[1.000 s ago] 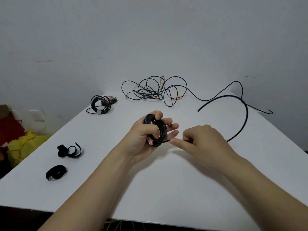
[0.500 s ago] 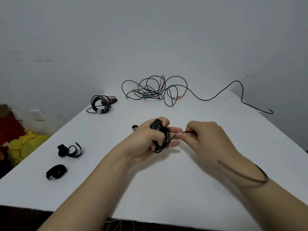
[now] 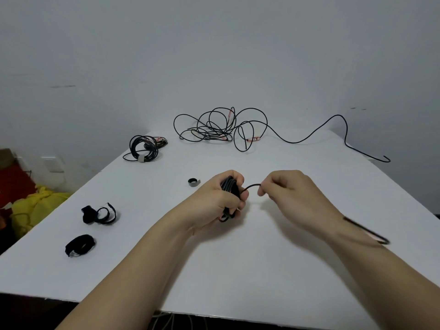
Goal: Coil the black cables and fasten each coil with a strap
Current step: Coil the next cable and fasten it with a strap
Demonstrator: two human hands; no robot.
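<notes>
**Head view: the last length of cable goes onto the coil**

The fingers [image 3: 263, 189] of the right hand [image 3: 288, 194] pinch the black cable [image 3: 252, 186] close beside the coil [image 3: 229, 186]. The left hand [image 3: 214, 201] grips that coil, fingers curled tight round it, at the frame's centre above the tabletop [image 3: 262, 263]. A second ago a long tail arced out to the right. Now only a short arc spans the hands, and the blurred free end [image 3: 366, 231] flicks by the right forearm. Winding looks almost done, with strapping next. A rolled strap [image 3: 194, 182] lies just left of the left hand. The tangled cable [image 3: 221, 127] waits at the far edge.
</notes>
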